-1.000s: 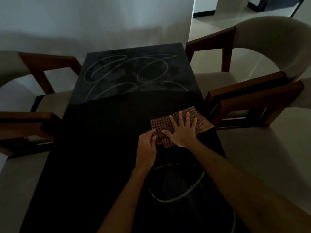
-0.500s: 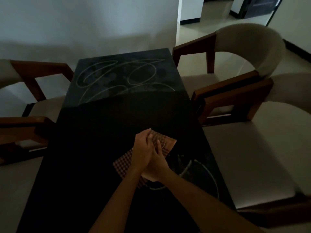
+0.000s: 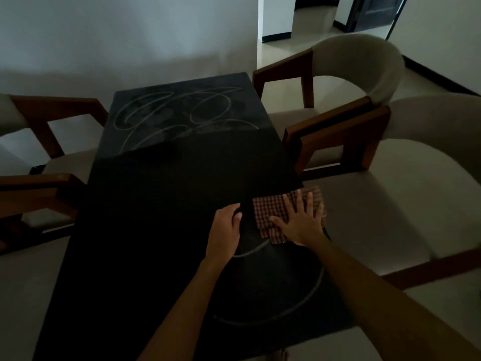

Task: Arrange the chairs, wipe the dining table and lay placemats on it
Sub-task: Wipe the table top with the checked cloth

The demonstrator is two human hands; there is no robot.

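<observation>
A dark dining table [image 3: 166, 204] with pale looping marks on its top runs away from me. A brown checked cloth [image 3: 270, 212] lies at the table's right edge, partly hanging over it. My right hand [image 3: 302, 220] presses flat on the cloth with its fingers spread. Just left of the cloth, my left hand [image 3: 226, 227] rests on the tabletop with its fingers bent down; whether it touches the cloth's edge is too dark to tell.
Two cushioned wooden armchairs stand along the right side, one near [image 3: 390, 204] and one far [image 3: 338, 82]. Two more chairs [image 3: 39, 194] line the left side. A white wall is behind the table, and a doorway [image 3: 312, 19] opens at the back right.
Both hands were together on the cloth near the table's middle. My right hand has slid the cloth to the right edge, and my left hand has come off it.
</observation>
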